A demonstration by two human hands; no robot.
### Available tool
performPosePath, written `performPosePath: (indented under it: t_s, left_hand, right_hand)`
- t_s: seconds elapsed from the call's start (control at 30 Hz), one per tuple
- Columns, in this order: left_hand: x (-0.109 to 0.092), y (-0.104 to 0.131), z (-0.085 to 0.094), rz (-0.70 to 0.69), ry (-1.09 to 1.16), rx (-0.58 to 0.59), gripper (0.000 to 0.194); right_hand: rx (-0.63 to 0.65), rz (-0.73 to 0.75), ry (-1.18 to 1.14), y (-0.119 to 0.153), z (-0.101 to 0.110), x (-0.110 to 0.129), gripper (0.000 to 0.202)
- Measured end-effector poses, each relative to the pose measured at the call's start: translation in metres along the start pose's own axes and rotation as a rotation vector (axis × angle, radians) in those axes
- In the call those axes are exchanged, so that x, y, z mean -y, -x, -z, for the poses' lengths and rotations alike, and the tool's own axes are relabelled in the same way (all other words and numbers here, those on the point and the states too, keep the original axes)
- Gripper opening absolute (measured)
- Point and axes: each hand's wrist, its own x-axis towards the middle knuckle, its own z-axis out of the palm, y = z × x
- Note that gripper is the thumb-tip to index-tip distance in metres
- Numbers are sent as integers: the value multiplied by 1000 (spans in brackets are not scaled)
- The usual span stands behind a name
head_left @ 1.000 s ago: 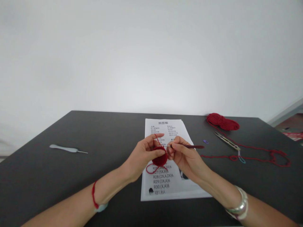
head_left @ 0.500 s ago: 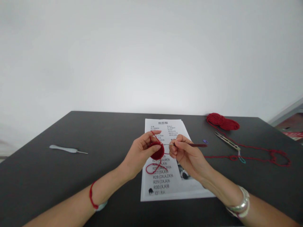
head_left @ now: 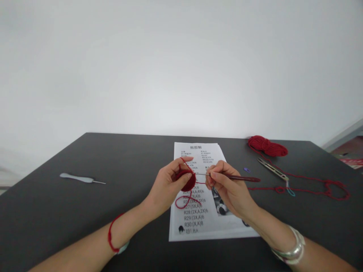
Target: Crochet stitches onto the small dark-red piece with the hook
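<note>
My left hand (head_left: 172,181) pinches a small round piece of red crochet (head_left: 189,183) between thumb and fingers, with yarn running up over the raised index finger. A loose red yarn tail (head_left: 184,202) hangs in a loop below the piece. My right hand (head_left: 225,183) grips a crochet hook (head_left: 245,178) with a dark red handle. The thin metal shaft points left, and its tip meets the upper right edge of the crochet; the tip itself is too small to make out. Both hands are above a printed pattern sheet (head_left: 193,230).
On the dark table (head_left: 136,155), a white-handled hook (head_left: 78,178) lies at left. To the right are a red yarn skein (head_left: 267,146), thread snips (head_left: 272,168) with a teal loop, a purple stitch marker (head_left: 247,170) and trailing red yarn (head_left: 306,190). A white wall stands behind.
My right hand has shifted slightly right, and the hook's handle end has swung right and a little down. My left hand stays nearly in place, with the crochet piece tilted slightly.
</note>
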Motion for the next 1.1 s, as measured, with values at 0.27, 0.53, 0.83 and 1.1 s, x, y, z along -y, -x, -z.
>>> performPosePath:
  t_s: [0.27,0.53,0.83,1.1]
  left_hand:
    - [2,-2,0,4,-40,8,7]
    - [3,-2,1,2,-89,81,4]
    - [3,0,-6,161,203,96,36]
    - [11,1,-6,283,462,129,39]
  right_hand:
    - [35,103,177,3,7,-3,11]
    - [91,9,94,0,10,0,11]
    - [33,-333,-371,-2,-1,-3,15]
    - [-32,-430,-549,-3,0,-13,18]
